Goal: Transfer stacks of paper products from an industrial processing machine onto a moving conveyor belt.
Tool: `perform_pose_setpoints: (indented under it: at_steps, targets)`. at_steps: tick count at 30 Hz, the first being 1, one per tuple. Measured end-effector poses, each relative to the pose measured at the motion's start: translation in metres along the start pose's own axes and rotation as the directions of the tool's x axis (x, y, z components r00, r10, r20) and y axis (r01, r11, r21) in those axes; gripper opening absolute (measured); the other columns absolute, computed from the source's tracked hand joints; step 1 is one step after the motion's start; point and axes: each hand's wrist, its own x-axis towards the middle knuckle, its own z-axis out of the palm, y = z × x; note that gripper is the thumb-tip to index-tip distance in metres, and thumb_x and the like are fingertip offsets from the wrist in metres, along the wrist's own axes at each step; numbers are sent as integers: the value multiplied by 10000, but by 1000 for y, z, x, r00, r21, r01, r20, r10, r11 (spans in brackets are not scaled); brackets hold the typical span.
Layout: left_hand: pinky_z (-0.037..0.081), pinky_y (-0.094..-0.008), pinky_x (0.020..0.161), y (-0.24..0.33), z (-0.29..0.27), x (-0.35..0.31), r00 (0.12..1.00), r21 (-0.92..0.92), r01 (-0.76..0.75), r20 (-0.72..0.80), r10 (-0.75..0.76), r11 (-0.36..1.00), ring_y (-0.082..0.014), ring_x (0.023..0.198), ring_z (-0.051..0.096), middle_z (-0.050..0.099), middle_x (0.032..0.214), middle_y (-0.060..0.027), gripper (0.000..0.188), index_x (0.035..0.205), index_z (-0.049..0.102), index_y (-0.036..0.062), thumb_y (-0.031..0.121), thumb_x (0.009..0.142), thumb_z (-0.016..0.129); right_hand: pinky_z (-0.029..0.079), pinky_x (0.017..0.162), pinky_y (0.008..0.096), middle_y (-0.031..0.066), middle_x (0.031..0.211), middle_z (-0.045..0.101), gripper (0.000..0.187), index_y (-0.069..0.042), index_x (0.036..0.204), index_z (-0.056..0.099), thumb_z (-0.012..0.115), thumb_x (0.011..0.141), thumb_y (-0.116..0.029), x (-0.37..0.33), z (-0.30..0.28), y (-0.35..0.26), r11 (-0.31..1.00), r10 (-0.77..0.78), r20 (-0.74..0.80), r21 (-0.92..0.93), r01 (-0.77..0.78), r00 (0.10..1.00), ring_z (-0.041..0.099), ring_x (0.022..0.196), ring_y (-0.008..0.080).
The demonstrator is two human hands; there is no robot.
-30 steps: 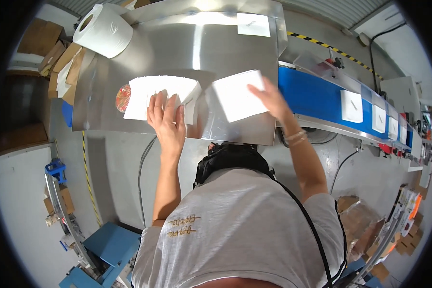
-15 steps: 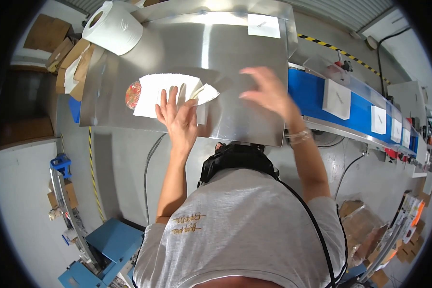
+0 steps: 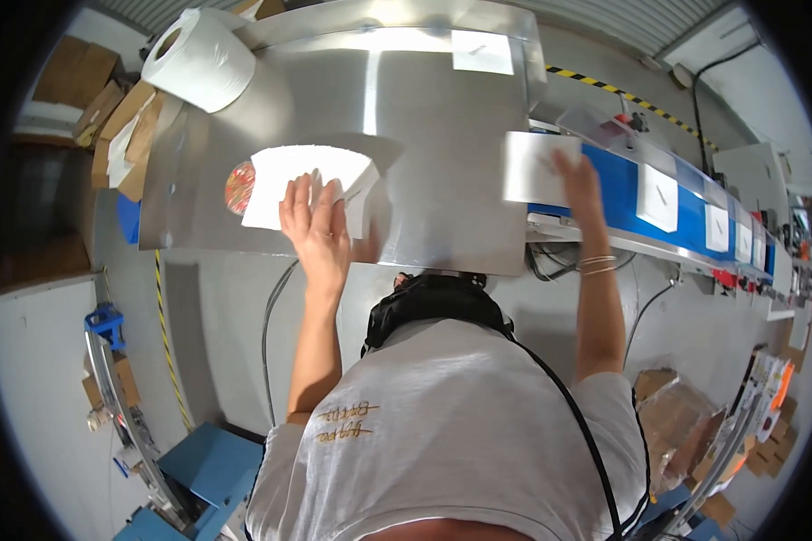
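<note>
My left hand point(image 3: 316, 216) lies with its fingers stretched out over a fanned stack of flat white square packets point(image 3: 275, 171) on the metal table. A round red-patterned disc point(image 3: 239, 188) shows at the stack's left edge, partly covered. My right hand point(image 3: 583, 187), smeared by motion, holds one white square packet point(image 3: 530, 169) by its right side. That packet spans the gap between the table's right edge and the start of the blue conveyor belt point(image 3: 612, 180). The right thumb is hidden.
Several white packets, the nearest one point(image 3: 657, 197), lie in a row along the belt. Another white square point(image 3: 483, 52) sits at the table's far right corner. A large white roll point(image 3: 212, 68) stands at the far left, beside cardboard boxes point(image 3: 135, 140). A clear guard point(image 3: 604, 126) runs along the belt.
My right hand has moved right from over the table to the belt's start, now with a packet. The stack's lifted corner lies flat. Packets on the belt have shifted right.
</note>
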Motion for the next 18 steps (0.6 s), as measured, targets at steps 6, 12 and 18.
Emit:
perform_pose_setpoints:
  at_steps: [6,12,18]
  targets:
    - [218,-535,1096,-3,3,2,997,-71,69,-23,-71,995,-365,1312,382,518,1318,-125,250,1029,699,127,28,802,663,472,853,422,218,1077,610,574,17,1124,558,751,749,-372,-15,24,-45,348,-570,-93,-927,138,816,585,992,370]
    - [180,-535,1107,-11,0,2,999,-73,9,38,-6,997,-368,1340,349,503,1348,-117,253,991,706,134,8,775,674,474,894,366,81,1186,569,486,-143,1189,581,775,743,-154,-63,192,-82,701,-404,704,-172,692,584,569,1061,267]
    - [123,-557,1118,-19,-6,8,993,-46,48,108,-43,998,-382,1407,221,355,1475,-162,429,1243,594,133,215,832,687,477,805,290,56,1036,598,382,-27,1142,555,678,877,-273,-49,210,-50,860,-244,774,-106,499,584,561,956,145]
